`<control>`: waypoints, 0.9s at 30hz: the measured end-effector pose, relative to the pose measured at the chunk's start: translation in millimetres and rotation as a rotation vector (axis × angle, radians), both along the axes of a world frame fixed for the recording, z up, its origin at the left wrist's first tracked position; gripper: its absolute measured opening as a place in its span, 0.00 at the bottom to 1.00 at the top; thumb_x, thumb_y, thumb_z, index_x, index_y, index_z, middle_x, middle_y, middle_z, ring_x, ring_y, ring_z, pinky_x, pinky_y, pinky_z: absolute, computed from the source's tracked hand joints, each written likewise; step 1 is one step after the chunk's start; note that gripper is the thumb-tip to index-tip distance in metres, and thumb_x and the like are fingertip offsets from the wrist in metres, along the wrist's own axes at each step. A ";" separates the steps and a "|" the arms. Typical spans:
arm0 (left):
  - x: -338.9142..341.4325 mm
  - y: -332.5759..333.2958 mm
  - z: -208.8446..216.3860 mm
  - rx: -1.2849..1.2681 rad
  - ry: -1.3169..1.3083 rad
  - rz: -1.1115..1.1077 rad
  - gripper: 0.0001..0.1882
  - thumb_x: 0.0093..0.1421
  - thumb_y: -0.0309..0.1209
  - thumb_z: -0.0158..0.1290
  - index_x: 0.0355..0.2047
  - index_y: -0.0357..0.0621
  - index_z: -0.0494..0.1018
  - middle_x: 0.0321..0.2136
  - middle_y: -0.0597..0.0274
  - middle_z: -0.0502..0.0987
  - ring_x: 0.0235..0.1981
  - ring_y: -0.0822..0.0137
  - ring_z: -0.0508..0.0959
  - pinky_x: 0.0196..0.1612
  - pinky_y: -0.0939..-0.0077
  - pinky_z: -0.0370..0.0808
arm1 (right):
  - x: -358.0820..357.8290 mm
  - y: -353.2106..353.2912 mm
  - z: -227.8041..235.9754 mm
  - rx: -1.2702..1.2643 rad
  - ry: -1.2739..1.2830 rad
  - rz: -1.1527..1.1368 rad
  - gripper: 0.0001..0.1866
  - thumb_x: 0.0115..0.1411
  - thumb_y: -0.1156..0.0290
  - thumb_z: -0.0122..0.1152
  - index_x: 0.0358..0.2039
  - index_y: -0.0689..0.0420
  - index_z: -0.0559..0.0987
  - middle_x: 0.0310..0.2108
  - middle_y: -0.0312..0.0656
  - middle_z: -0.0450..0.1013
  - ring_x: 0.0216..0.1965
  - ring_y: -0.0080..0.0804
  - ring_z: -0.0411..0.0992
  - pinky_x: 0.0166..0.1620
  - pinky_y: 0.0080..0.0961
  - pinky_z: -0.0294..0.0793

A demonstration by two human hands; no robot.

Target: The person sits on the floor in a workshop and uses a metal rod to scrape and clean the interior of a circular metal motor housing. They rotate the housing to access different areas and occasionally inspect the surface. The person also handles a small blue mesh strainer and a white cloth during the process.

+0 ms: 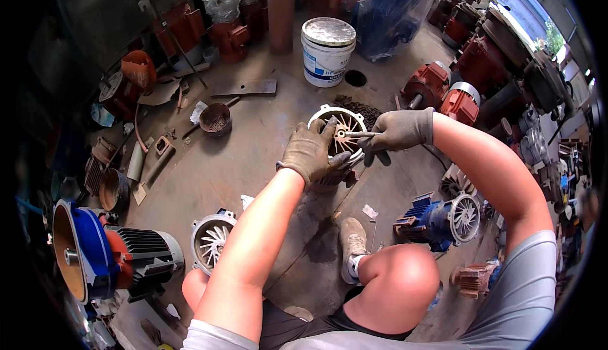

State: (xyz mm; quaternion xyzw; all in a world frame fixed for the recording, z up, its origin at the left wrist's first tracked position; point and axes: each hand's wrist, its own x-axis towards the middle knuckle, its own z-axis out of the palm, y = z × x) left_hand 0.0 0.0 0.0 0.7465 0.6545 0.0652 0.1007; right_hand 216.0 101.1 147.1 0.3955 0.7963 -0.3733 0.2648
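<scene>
An electric motor (pixel 326 180) stands on end in front of me, its pale round rim and bladed fan (pixel 348 121) facing up. My left hand (pixel 308 150), in a dirty work glove, grips the left side of that rim, its fingers and thumb spread over the fan. My right hand (pixel 402 130), gloved too, is closed round a slim metal rod (pixel 362 134). The rod lies nearly level, and its tip is at the fan's hub; whether it touches or sits in the hub I cannot tell. The rod's other end is hidden in the glove.
A blue motor (pixel 427 221) lies right; another fan end (pixel 209 241) is by my left forearm. A blue-and-red motor (pixel 120 255) stands far left. Ahead are a white bucket (pixel 327 56), a floor hole (pixel 355 78), a chain (pixel 364 111), a small pan (pixel 216 119) and red motors (pixel 427 83).
</scene>
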 end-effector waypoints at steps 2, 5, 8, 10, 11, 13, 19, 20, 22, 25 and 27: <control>-2.6 -3.9 -9.6 0.069 0.007 0.008 0.53 0.71 0.72 0.57 0.83 0.51 0.64 0.71 0.48 0.73 0.64 0.39 0.77 0.70 0.46 0.76 | 11.2 -8.0 -14.6 -0.091 0.114 -0.091 0.22 0.79 0.51 0.63 0.43 0.55 0.96 0.30 0.31 0.86 0.30 0.22 0.77 0.37 0.28 0.80; -0.8 -5.3 3.5 -0.009 -0.022 0.039 0.55 0.69 0.70 0.60 0.84 0.47 0.62 0.72 0.42 0.72 0.66 0.38 0.75 0.73 0.46 0.73 | 10.7 -52.7 -33.5 -0.297 0.453 -0.794 0.25 0.80 0.44 0.66 0.40 0.54 0.90 0.32 0.35 0.81 0.34 0.26 0.77 0.44 0.32 0.86; 1.9 6.6 6.5 0.061 0.001 0.037 0.55 0.69 0.70 0.59 0.84 0.46 0.62 0.72 0.42 0.72 0.65 0.37 0.76 0.72 0.44 0.73 | 1.0 -74.5 -43.7 -0.496 0.920 -1.188 0.22 0.84 0.48 0.62 0.40 0.53 0.82 0.30 0.32 0.74 0.36 0.26 0.78 0.47 0.40 0.87; 6.5 9.2 5.8 0.037 -0.011 0.033 0.56 0.69 0.71 0.59 0.84 0.46 0.62 0.72 0.42 0.72 0.66 0.37 0.76 0.72 0.44 0.72 | 6.1 -73.9 -60.1 -0.625 1.128 -1.248 0.23 0.86 0.50 0.58 0.35 0.51 0.80 0.31 0.32 0.74 0.40 0.27 0.79 0.51 0.40 0.86; 7.9 10.1 5.4 0.025 -0.016 0.033 0.56 0.69 0.71 0.59 0.84 0.46 0.62 0.73 0.42 0.71 0.66 0.37 0.76 0.73 0.44 0.72 | 9.4 -69.2 -65.4 -0.584 1.115 -1.185 0.23 0.86 0.50 0.58 0.36 0.52 0.80 0.32 0.33 0.76 0.41 0.27 0.80 0.52 0.40 0.86; 1.7 9.2 0.3 0.035 -0.004 -0.001 0.57 0.67 0.70 0.61 0.84 0.45 0.61 0.73 0.42 0.71 0.66 0.37 0.76 0.73 0.46 0.73 | 9.6 -62.8 -67.5 -0.510 1.094 -1.068 0.23 0.87 0.50 0.58 0.36 0.54 0.81 0.35 0.35 0.79 0.44 0.29 0.82 0.53 0.39 0.87; -4.6 11.7 10.5 -0.050 -0.009 -0.052 0.55 0.69 0.70 0.60 0.82 0.43 0.63 0.73 0.42 0.72 0.67 0.37 0.76 0.73 0.47 0.73 | 31.0 -39.3 -65.7 0.490 0.856 -0.349 0.46 0.78 0.36 0.62 0.81 0.60 0.70 0.76 0.58 0.73 0.80 0.52 0.67 0.82 0.43 0.62; 0.4 9.0 10.4 -0.038 -0.026 -0.047 0.53 0.71 0.69 0.59 0.81 0.42 0.63 0.72 0.42 0.72 0.67 0.37 0.76 0.73 0.46 0.72 | 33.0 -38.5 -77.3 0.758 0.928 -0.294 0.46 0.78 0.37 0.63 0.82 0.56 0.68 0.79 0.59 0.70 0.84 0.58 0.62 0.83 0.49 0.59; -4.2 9.1 0.4 0.046 -0.014 -0.039 0.52 0.72 0.71 0.57 0.81 0.47 0.64 0.72 0.46 0.74 0.65 0.38 0.78 0.71 0.48 0.75 | 29.4 -35.6 -69.0 0.997 0.932 0.107 0.38 0.77 0.42 0.64 0.78 0.52 0.75 0.79 0.54 0.70 0.85 0.61 0.59 0.85 0.59 0.52; 1.3 5.1 -2.7 0.062 0.024 -0.013 0.48 0.74 0.70 0.54 0.82 0.51 0.66 0.72 0.47 0.75 0.64 0.39 0.79 0.70 0.48 0.77 | 22.4 -32.1 -47.5 1.130 0.879 0.393 0.17 0.71 0.50 0.70 0.45 0.51 0.89 0.60 0.43 0.85 0.80 0.57 0.69 0.84 0.67 0.50; 1.0 5.7 -1.5 0.056 0.014 0.006 0.47 0.75 0.70 0.53 0.82 0.52 0.66 0.71 0.47 0.76 0.63 0.40 0.80 0.69 0.49 0.78 | 7.7 -20.1 -47.0 1.004 0.962 0.498 0.15 0.67 0.52 0.70 0.35 0.52 0.87 0.47 0.43 0.86 0.68 0.56 0.79 0.78 0.65 0.63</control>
